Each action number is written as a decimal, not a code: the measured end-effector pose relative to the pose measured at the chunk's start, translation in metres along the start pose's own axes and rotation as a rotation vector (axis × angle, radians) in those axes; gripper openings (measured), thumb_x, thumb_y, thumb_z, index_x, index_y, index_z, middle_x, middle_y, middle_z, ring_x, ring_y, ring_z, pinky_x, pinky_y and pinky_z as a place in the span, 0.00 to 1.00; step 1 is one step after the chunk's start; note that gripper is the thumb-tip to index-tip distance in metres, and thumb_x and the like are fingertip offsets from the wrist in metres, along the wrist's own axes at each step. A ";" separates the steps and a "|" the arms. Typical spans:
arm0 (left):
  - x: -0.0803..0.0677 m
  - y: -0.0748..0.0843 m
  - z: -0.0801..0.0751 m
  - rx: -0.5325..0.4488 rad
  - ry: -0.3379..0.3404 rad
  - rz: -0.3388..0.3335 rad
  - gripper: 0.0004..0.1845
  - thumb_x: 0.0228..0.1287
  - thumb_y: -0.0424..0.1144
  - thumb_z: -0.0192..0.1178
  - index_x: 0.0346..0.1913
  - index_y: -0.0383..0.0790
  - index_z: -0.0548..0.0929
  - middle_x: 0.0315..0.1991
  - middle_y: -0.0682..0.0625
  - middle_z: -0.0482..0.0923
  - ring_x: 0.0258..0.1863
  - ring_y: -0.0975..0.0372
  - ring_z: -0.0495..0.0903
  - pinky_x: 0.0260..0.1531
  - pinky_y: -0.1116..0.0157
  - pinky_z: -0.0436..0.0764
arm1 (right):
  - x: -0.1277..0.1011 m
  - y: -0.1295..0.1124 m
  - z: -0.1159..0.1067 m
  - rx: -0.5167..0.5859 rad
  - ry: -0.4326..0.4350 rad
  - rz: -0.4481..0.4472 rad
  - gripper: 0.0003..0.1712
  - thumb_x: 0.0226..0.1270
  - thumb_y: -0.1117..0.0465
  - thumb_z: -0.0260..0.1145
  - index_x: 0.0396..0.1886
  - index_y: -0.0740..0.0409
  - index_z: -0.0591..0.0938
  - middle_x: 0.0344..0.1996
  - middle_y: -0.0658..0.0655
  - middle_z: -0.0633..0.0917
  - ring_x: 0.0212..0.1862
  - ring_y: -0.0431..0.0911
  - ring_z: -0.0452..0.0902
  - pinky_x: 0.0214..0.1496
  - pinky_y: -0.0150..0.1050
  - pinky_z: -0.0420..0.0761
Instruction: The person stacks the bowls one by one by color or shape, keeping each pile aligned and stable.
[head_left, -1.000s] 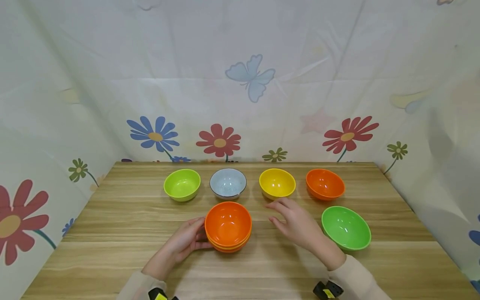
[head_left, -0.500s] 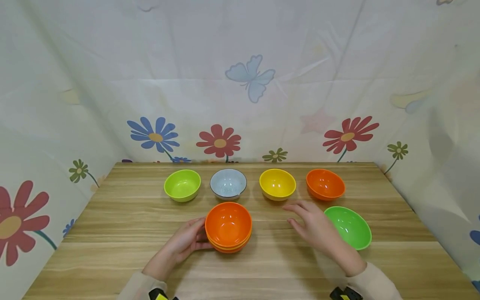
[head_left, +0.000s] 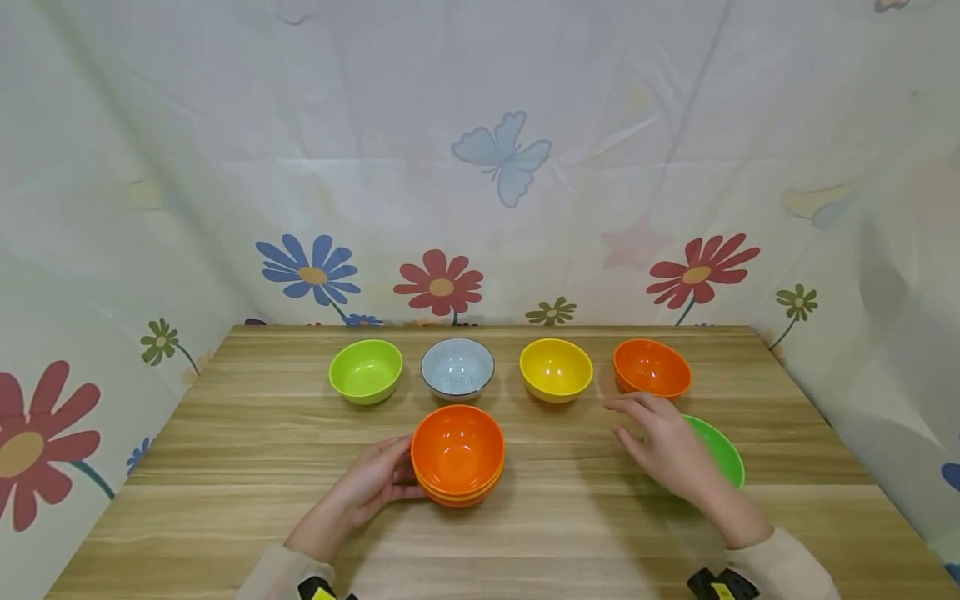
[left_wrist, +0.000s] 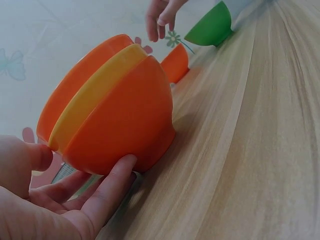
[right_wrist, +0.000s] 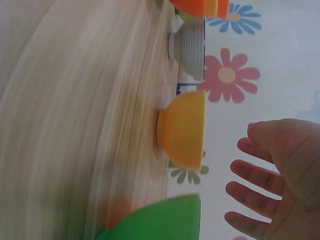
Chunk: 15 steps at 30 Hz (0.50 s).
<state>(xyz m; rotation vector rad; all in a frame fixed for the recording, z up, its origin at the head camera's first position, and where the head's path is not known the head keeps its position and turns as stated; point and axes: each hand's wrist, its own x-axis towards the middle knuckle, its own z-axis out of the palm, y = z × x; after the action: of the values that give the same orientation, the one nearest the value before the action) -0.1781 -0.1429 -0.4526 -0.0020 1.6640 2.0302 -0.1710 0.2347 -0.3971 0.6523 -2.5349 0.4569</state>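
Flowered sheeting (head_left: pixel 337 125) backs the table (head_left: pixel 540 533). Head view: the green bowl (head_left: pixel 727 454) sits right of the stack (head_left: pixel 459 454), partly hidden by the nearer right hand (head_left: pixel 667 437). Left wrist: the left hand (left_wrist: pixel 55 217) grips the stack. Right wrist: empty, fingers parted, the right hand hangs above rim level.

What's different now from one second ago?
The right hand moved right, away from the bowl stack, and now hides more of the green bowl; its grip stayed empty. The left hand still holds the stack, and the back bowls stayed put.
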 end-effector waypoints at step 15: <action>0.001 0.000 0.000 0.003 0.010 0.000 0.29 0.71 0.48 0.43 0.64 0.28 0.62 0.58 0.38 0.72 0.45 0.56 0.79 0.45 0.52 0.79 | -0.011 0.027 -0.015 -0.004 -0.056 0.132 0.18 0.50 0.68 0.70 0.44 0.62 0.81 0.39 0.62 0.81 0.41 0.56 0.77 0.43 0.54 0.78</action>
<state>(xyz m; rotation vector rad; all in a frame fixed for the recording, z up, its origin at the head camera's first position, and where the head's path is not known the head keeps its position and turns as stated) -0.1789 -0.1425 -0.4534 -0.0112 1.6732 2.0302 -0.1717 0.2673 -0.3957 0.5048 -2.6420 0.4854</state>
